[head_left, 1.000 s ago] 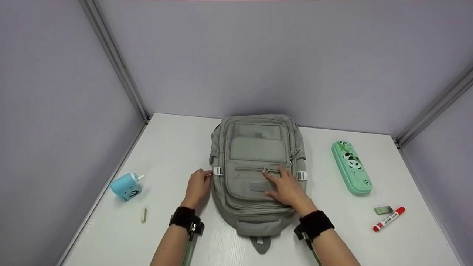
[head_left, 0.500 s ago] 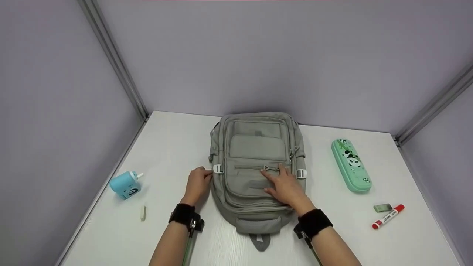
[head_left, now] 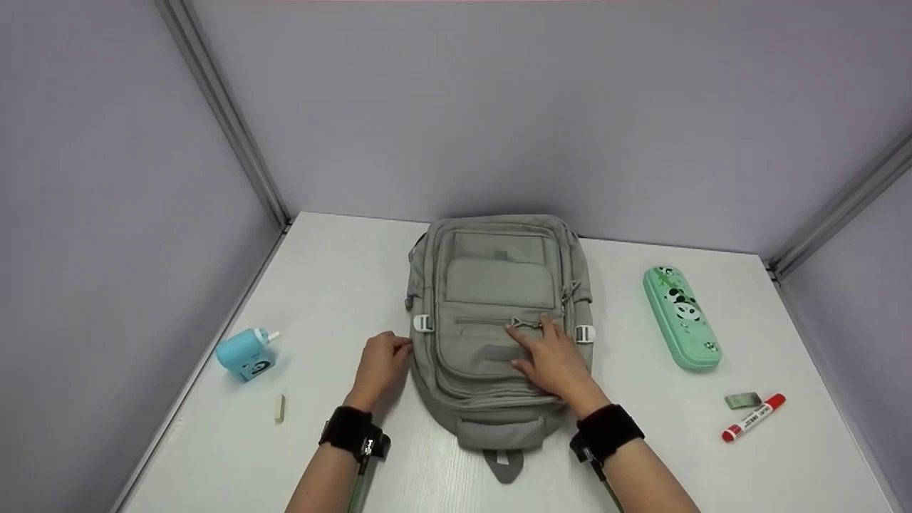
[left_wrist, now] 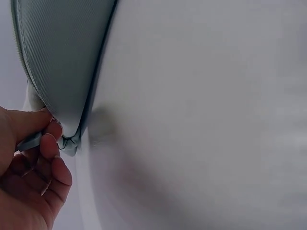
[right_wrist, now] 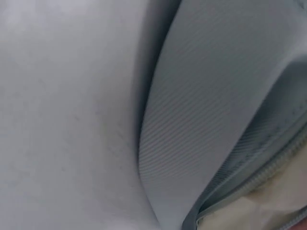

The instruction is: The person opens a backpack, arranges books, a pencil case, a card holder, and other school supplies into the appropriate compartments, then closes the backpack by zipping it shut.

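1. Lying front side up on the white table (head_left: 342, 271): one grey backpack (head_left: 499, 281). Long axis runs away from the person; the end with the carry handle (head_left: 501, 432) points toward the person, the other toward the back wall (head_left: 520, 107).
2. Left hand (head_left: 380, 365), at the backpack's left edge: thumb and fingers pinch a grey tab (left_wrist: 29, 142). Fingertips hard to make out in the head view; left wrist view shows the pinch. Nature of tab unclear.
3. Right hand (head_left: 556, 360), on the backpack's front: thumb and index finger spread, index tip just beside the zip pull (head_left: 526, 323). Remaining fingers hard to separate. Right wrist view gives only a sliver of skin, cut off at its lower corner.
4. Backpack's underside hidden; both forearms cut off by the lower border.
5. Count, left of backpack: one blue panda-printed container (head_left: 244, 354), one small pale block (head_left: 279, 408).
6. Count, right of backpack: one green panda case (head_left: 684, 317), one red-capped marker (head_left: 754, 418), one small green block (head_left: 742, 401).
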The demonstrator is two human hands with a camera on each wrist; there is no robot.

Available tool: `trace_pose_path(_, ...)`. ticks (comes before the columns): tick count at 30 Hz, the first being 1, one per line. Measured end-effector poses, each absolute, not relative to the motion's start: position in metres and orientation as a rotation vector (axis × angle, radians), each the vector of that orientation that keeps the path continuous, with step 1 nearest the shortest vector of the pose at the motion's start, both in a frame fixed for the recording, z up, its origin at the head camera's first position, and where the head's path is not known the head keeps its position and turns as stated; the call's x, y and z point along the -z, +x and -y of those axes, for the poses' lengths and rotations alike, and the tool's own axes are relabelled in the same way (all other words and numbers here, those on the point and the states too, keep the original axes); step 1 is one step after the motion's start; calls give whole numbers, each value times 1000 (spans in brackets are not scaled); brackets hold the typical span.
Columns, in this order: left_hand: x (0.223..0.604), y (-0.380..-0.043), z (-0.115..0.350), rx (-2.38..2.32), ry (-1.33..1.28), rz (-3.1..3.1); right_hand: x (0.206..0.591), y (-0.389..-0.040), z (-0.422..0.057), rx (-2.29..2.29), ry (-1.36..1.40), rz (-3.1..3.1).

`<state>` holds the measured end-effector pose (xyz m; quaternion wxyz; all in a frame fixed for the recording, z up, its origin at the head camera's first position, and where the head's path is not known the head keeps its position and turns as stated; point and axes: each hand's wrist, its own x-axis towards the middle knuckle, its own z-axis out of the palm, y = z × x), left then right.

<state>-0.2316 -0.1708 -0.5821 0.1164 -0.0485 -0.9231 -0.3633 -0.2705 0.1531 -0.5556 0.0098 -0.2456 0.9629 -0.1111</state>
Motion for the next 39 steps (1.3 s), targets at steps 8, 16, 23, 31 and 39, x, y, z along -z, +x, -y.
trace_pose_path(8,581,-242,164,1096,-3,2788,556,-274,-151,370,-743,-3012)
trace_pose_path(16,586,-258,162,1020,40,2834,556,-280,-146,349,-720,-3036)
trace_pose_path(23,586,-261,164,930,21,2798,557,-283,-142,362,-698,-3061)
trace_pose_path(31,583,-249,169,887,-45,2752,558,-282,-140,344,-668,-3070)
trace_pose_path(39,577,-234,176,1031,-94,2747,559,-284,-140,298,-629,-3040)
